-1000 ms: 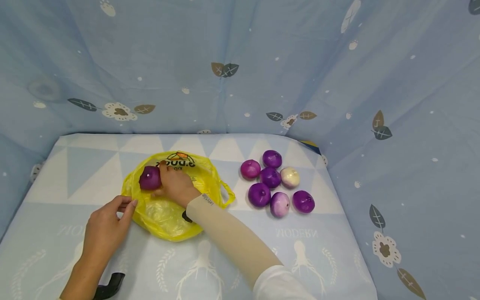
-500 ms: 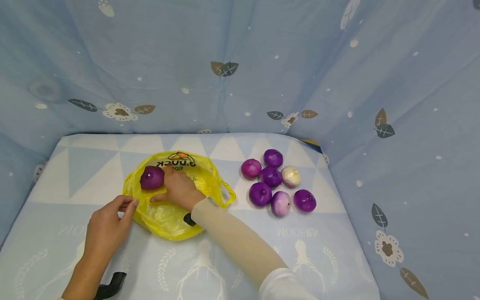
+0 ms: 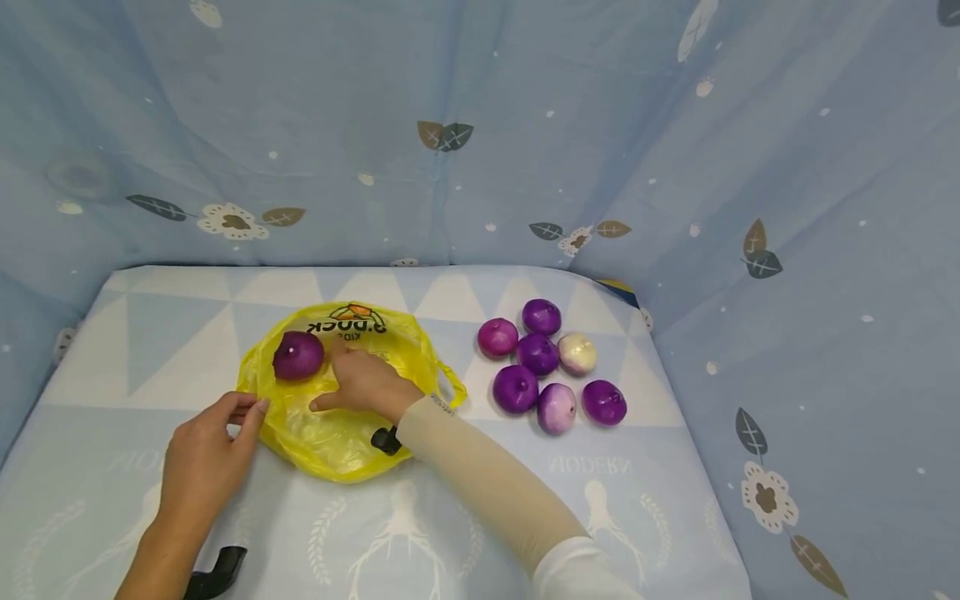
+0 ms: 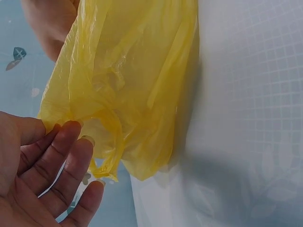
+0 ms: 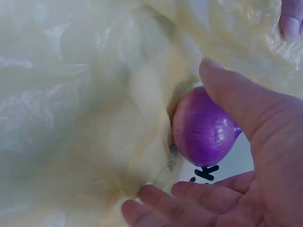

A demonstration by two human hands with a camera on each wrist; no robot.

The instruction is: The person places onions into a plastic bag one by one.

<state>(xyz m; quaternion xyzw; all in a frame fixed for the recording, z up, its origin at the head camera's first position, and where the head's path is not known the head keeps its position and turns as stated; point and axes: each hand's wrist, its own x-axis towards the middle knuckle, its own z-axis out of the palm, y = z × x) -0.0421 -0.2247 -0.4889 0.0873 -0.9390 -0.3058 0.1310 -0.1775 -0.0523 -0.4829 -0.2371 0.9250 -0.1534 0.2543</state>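
A yellow plastic bag (image 3: 341,454) lies spread with its mouth open on the table. Inside, against its left wall, sits a purple onion (image 3: 298,356), also large in the right wrist view as an onion (image 5: 203,127). My right hand (image 3: 367,385) reaches into the bag, thumb and fingers spread, a small gap away from the onion. With thumb and fingertips my left hand (image 3: 213,450) pinches the bag's left rim; the left wrist view has that hand (image 4: 52,165) at the yellow film (image 4: 137,94).
Right of the bag lies a group of several onions, among them a dark purple onion (image 3: 516,389), a pale onion (image 3: 577,354) and a pink-white onion (image 3: 557,408). A bag handle (image 3: 452,385) sticks out to the right. A patterned blue curtain (image 3: 480,133) hangs behind the table.
My right hand has let go of the onion and drawn back to the right, its fingers spreading. The onion stays in the bag. My left hand keeps its hold on the rim.
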